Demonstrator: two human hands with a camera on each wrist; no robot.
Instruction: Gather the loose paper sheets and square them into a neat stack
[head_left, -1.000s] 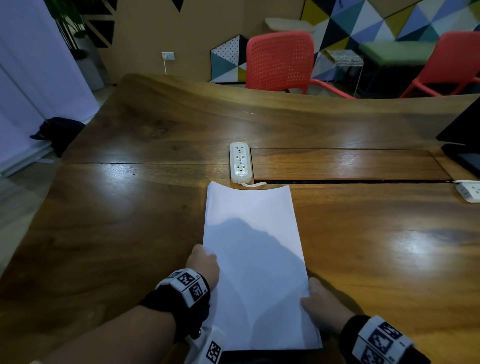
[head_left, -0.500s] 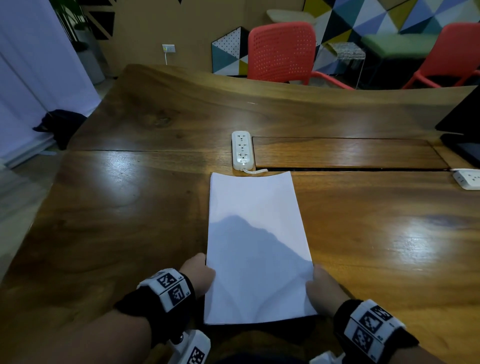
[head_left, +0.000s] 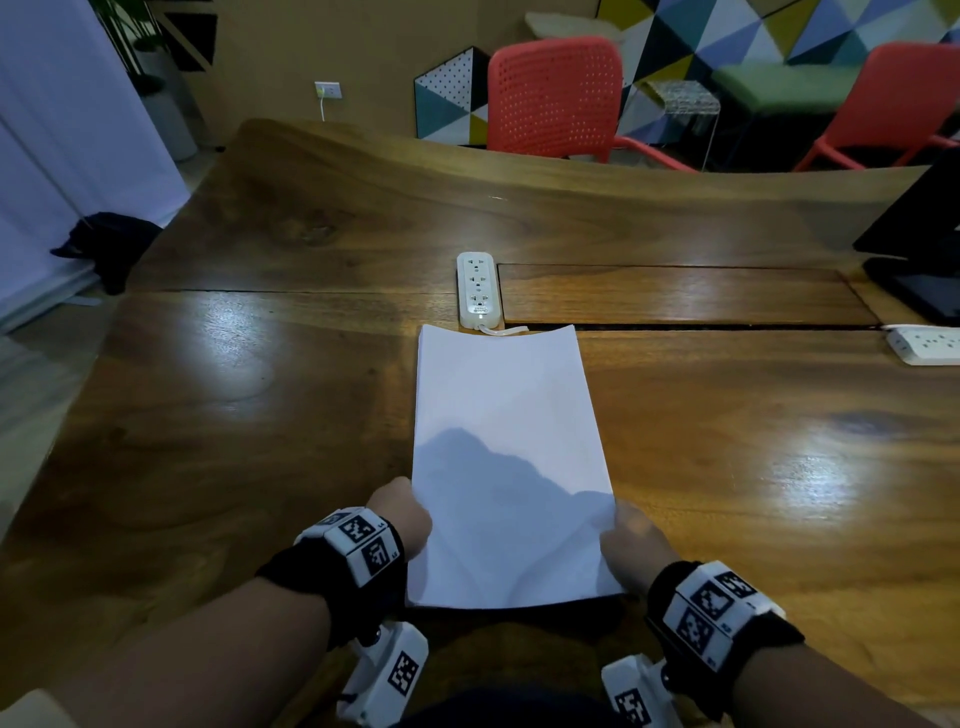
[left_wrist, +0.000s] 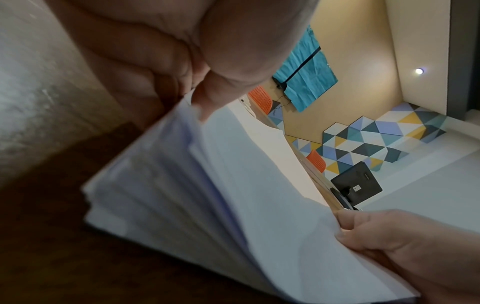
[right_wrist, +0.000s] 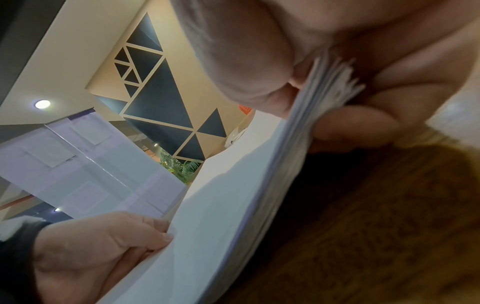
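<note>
A stack of white paper sheets (head_left: 506, 457) stands tilted lengthwise over the wooden table (head_left: 208, 441), its far end near the power strip. My left hand (head_left: 402, 512) pinches the stack's left edge near its lower end, and my right hand (head_left: 626, 543) pinches the right edge opposite. In the left wrist view the thumb lies on top of the sheets (left_wrist: 207, 195), whose edges fan slightly, with the right hand (left_wrist: 384, 238) across. The right wrist view shows the sheets (right_wrist: 233, 205) pinched between thumb and fingers, their edges uneven at the grip, with the left hand (right_wrist: 103, 246) beyond.
A white power strip (head_left: 478, 288) lies just beyond the paper's far end. A second strip (head_left: 924, 343) and a dark monitor stand (head_left: 919, 270) sit at the right edge. Red chairs (head_left: 556, 98) stand behind the table. A dark cloth (head_left: 104, 244) hangs at the left.
Both hands have drawn the stack slightly toward me and lifted its near end; the far edge has pulled back a little from the power strip. Grips are unchanged.
</note>
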